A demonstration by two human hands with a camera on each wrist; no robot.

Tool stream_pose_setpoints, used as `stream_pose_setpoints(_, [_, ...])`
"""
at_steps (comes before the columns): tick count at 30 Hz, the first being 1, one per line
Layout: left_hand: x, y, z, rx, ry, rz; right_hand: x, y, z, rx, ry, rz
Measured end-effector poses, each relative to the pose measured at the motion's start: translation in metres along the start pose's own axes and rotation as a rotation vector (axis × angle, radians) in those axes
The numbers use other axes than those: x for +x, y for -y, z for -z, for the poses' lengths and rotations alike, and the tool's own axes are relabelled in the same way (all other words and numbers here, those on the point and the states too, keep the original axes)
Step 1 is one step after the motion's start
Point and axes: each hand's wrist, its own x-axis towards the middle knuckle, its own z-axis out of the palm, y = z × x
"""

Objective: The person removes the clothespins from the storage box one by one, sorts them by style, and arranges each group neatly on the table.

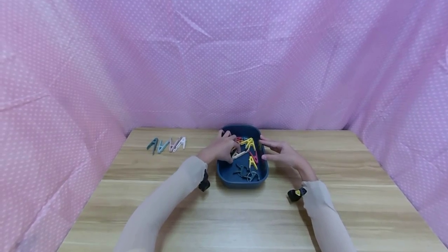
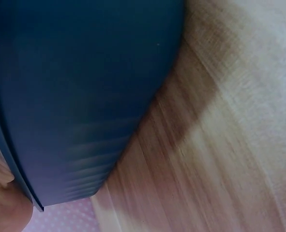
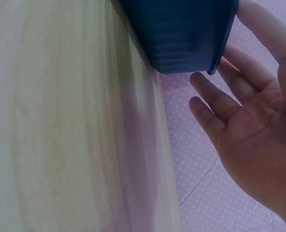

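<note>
A dark blue basket (image 1: 242, 185) stands on the wooden table, holding yellow, red and dark clothespins. My left hand (image 1: 222, 147) reaches over its left rim with bent fingers pointing down inside. A white clothespin (image 1: 240, 154) lies right at those fingertips; I cannot tell whether they pinch it. In the left wrist view the basket wall (image 2: 84, 96) hides most of that hand. My right hand (image 1: 285, 154) is at the basket's right rim, fingers extended and spread. The right wrist view shows its palm (image 3: 259, 130) facing the basket, with fingertips at the rim. A yellow clothespin (image 1: 252, 162) lies inside the basket.
Left of the basket, several clothespins lie in a row: a dark teal one (image 1: 153, 145), a light blue one (image 1: 162, 146), a pinkish one (image 1: 173, 145) and a white one (image 1: 180, 143). A pink dotted cloth (image 1: 224, 69) hangs behind the table (image 1: 224, 221).
</note>
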Motion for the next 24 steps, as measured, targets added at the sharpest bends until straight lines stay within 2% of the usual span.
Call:
stream_pose_setpoints(5, [0.0026,0.0000,-0.0013,-0.009,-0.027,-0.007,0.0001,0.0003,0.0009,0.012,-0.004,0.015])
stream_pose_setpoints(15, [0.0048,-0.0029,0.0006,0.011,0.022,0.010,-0.0014,-0.0019,-0.0011,0.004,-0.015,0.009])
stream_pose_setpoints(19, [0.0056,-0.0034,-0.0006,0.022,0.020,0.013,-0.0010,-0.0035,-0.0005,0.000,-0.009,0.031])
stream_pose_setpoints(24, [0.0051,-0.0045,-0.0010,0.023,0.002,0.008,-0.0002,-0.0047,0.0005,0.000,-0.003,0.013])
